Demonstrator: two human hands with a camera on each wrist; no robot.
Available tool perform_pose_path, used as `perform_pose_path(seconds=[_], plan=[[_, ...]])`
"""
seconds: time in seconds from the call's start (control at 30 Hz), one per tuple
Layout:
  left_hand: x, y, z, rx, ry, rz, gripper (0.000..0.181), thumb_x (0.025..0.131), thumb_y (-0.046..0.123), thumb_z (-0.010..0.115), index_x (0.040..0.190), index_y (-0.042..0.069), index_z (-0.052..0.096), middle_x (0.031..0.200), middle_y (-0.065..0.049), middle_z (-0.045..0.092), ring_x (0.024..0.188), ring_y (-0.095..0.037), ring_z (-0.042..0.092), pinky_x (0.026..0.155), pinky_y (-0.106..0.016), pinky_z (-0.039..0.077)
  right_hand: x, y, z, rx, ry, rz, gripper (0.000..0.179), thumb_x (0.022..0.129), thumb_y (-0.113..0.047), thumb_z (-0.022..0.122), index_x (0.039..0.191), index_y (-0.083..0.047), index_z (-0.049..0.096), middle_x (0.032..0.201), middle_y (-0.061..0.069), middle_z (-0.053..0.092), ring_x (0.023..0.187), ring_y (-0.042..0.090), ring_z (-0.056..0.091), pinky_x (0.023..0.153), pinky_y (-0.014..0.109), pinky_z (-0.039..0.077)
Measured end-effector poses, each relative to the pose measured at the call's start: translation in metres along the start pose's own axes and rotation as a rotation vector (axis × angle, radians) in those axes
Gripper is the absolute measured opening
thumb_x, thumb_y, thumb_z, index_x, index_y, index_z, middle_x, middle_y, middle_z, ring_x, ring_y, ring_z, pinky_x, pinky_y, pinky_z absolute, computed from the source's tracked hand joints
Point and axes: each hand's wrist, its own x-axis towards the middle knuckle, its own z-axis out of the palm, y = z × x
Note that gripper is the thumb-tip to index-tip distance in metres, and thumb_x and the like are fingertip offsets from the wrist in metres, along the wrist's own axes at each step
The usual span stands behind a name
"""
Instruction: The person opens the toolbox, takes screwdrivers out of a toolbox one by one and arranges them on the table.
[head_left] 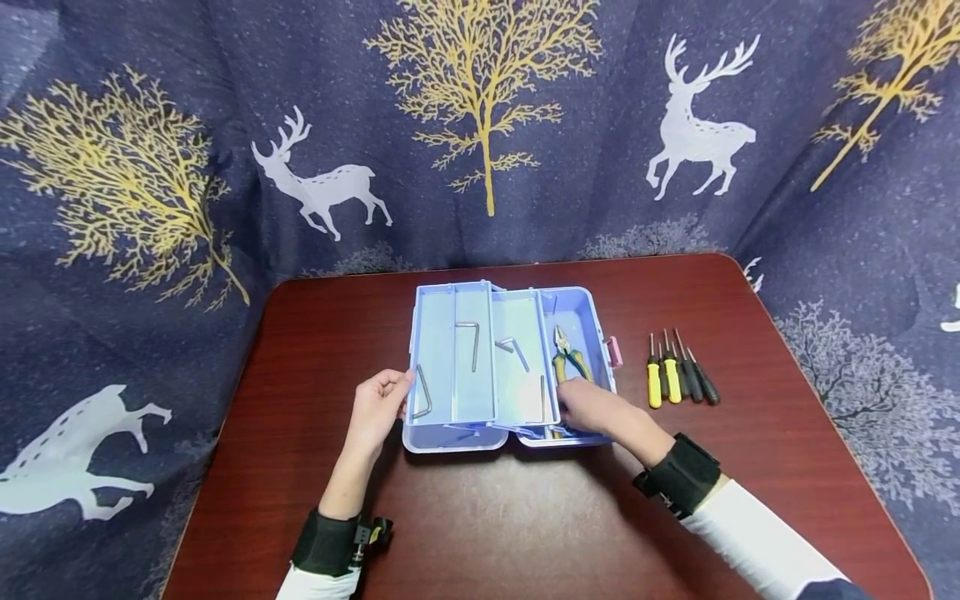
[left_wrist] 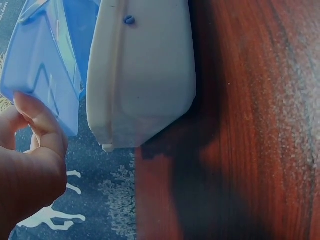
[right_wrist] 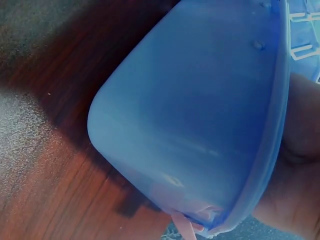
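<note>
A light blue toolbox stands open on the table, its stepped trays spread leftward over the base. My left hand pinches the left edge of the upper tray; in the left wrist view its fingertips meet the tray corner. My right hand reaches into the deep right compartment, over the handles of yellow-and-green pliers whose jaws point away from me. In the right wrist view the box wall hides the fingers, so I cannot tell whether they grip the pliers.
Several hex keys lie in the trays, among them a larger one and one near the left edge. Right of the box, screwdrivers with yellow and black handles lie in a row. A pink latch juts from the box's right side.
</note>
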Motion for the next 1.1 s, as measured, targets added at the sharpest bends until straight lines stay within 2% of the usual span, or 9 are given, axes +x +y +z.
perform_pose_path(seconds=[0.2,0.3,0.43,0.6,0.77,0.83,0.93,1.03,1.1], plan=[[0.001,0.002,-0.002,0.007,0.004,-0.001,0.021,0.103,0.007,0.063,0.093,-0.011,0.064,0.061,0.001,0.057,0.054,-0.01,0.051,0.052,-0.021,0.047,-0.001,-0.002,0.0,0.038,0.18,0.033,0.025,0.09,-0.002,0.069,0.073,-0.01,0.053,0.064,-0.002,0.049,0.061,0.016,0.05,0.056,0.035,0.046],[0.001,0.002,-0.002,0.01,-0.002,-0.004,0.021,0.103,0.007,0.063,0.093,-0.012,0.064,0.061,0.0,0.057,0.054,-0.011,0.051,0.052,-0.021,0.047,-0.003,-0.003,-0.003,0.081,0.242,0.064,0.017,0.091,-0.004,0.069,0.078,-0.008,0.06,0.064,-0.003,0.049,0.061,0.014,0.047,0.056,0.032,0.043],[0.002,0.003,-0.003,0.001,-0.011,-0.001,0.022,0.103,0.008,0.063,0.094,-0.013,0.064,0.061,0.0,0.057,0.054,-0.01,0.051,0.051,-0.02,0.046,-0.01,-0.001,-0.01,0.14,0.266,0.122,0.002,0.093,-0.005,0.069,0.091,-0.004,0.071,0.068,-0.004,0.055,0.063,0.01,0.047,0.058,0.03,0.042],[0.001,0.002,-0.004,-0.007,-0.013,-0.005,0.023,0.103,0.008,0.063,0.096,-0.013,0.064,0.061,-0.001,0.056,0.054,-0.008,0.05,0.051,-0.019,0.046,-0.021,0.007,-0.019,0.174,0.263,0.171,0.007,0.094,-0.002,0.07,0.1,-0.004,0.072,0.07,-0.004,0.052,0.063,0.01,0.046,0.058,0.028,0.04],[0.0,0.001,-0.004,-0.008,-0.012,-0.002,0.023,0.103,0.008,0.063,0.096,-0.013,0.064,0.061,-0.001,0.056,0.054,-0.009,0.051,0.052,-0.02,0.046,-0.039,0.013,-0.038,0.205,0.287,0.214,0.012,0.095,0.0,0.067,0.106,-0.004,0.071,0.082,0.002,0.065,0.07,0.013,0.054,0.064,0.034,0.049],[0.0,0.001,-0.004,-0.009,-0.013,0.002,0.023,0.103,0.008,0.063,0.096,-0.013,0.064,0.062,-0.001,0.057,0.054,-0.009,0.051,0.052,-0.02,0.046,-0.047,0.018,-0.049,0.203,0.309,0.238,0.012,0.096,0.0,0.067,0.107,-0.004,0.071,0.09,0.006,0.071,0.075,0.015,0.061,0.068,0.037,0.053],[0.0,0.001,-0.006,-0.004,-0.01,0.005,0.023,0.103,0.009,0.064,0.096,-0.012,0.064,0.061,0.0,0.057,0.054,-0.009,0.051,0.052,-0.021,0.046,-0.06,0.032,-0.064,0.207,0.35,0.294,0.013,0.097,-0.001,0.065,0.109,-0.006,0.068,0.092,0.01,0.072,0.08,0.023,0.067,0.071,0.042,0.055],[0.0,0.001,-0.006,-0.001,-0.003,0.002,0.023,0.103,0.01,0.064,0.095,-0.011,0.065,0.061,0.001,0.057,0.054,-0.01,0.051,0.052,-0.022,0.047,-0.072,0.053,-0.076,0.218,0.37,0.39,0.016,0.099,-0.005,0.064,0.115,-0.005,0.06,0.1,0.018,0.072,0.089,0.035,0.071,0.074,0.047,0.055],[0.0,0.001,-0.007,-0.003,-0.004,0.002,0.022,0.103,0.01,0.064,0.094,-0.01,0.065,0.06,0.001,0.057,0.055,-0.01,0.051,0.052,-0.022,0.047,-0.08,0.068,-0.079,0.251,0.381,0.468,0.024,0.101,-0.008,0.063,0.123,-0.002,0.055,0.105,0.025,0.07,0.095,0.041,0.071,0.075,0.046,0.055]])
